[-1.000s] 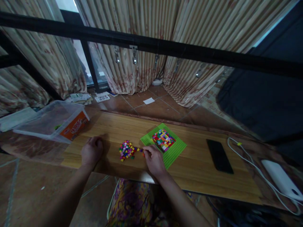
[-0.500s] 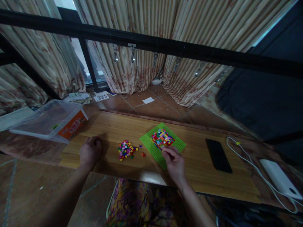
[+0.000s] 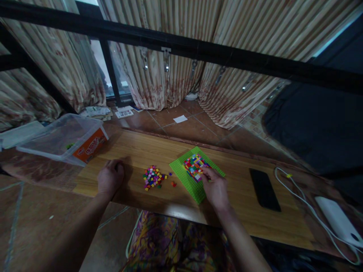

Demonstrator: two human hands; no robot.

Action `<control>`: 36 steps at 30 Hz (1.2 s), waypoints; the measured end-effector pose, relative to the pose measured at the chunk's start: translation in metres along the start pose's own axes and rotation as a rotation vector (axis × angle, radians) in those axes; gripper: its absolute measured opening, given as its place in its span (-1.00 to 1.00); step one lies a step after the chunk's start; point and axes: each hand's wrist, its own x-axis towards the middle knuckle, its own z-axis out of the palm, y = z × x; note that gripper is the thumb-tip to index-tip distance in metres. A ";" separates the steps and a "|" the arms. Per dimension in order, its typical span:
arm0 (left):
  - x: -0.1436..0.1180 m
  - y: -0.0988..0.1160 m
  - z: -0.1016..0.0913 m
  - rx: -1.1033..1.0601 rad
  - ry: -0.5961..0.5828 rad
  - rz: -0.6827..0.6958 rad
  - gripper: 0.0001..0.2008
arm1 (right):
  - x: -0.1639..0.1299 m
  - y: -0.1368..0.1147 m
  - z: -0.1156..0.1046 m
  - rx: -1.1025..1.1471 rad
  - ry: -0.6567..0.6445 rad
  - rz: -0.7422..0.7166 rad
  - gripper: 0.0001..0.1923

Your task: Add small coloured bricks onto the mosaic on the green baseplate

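A green studded baseplate (image 3: 195, 192) lies turned at an angle on the wooden table, with a block of many-coloured toy bricks (image 3: 195, 164) built on it. At the near right side of that block is my right hand (image 3: 216, 189), its thumb and forefinger pinched together against the bricks. Whatever is between those fingertips is too small and covered to make out. To the left, my left hand (image 3: 110, 176) rests on the table in a loose fist, with nothing visible in it. Between the hands sits a heap of loose small bricks (image 3: 152, 177), and a few strays (image 3: 173, 184) lie beside it.
A clear plastic box (image 3: 62, 139) with an orange label stands at the table's left end. On the right lie a black phone (image 3: 264, 189), a white cable (image 3: 303, 200) and a white power strip (image 3: 337, 219). A dark metal rail (image 3: 181, 43) crosses in front of the curtains.
My right hand has shifted slightly right and up along the brick block, uncovering its near corner. My left hand stays in its loose fist. The whole view has shifted a little.
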 end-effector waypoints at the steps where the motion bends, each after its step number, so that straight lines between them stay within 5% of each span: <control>1: 0.000 0.000 0.000 -0.008 0.003 0.000 -0.67 | 0.001 0.001 0.001 -0.009 -0.005 0.002 -0.76; 36: -0.001 -0.001 0.003 -0.011 -0.002 -0.010 -0.69 | -0.003 0.002 0.006 -0.019 0.134 -0.084 -0.79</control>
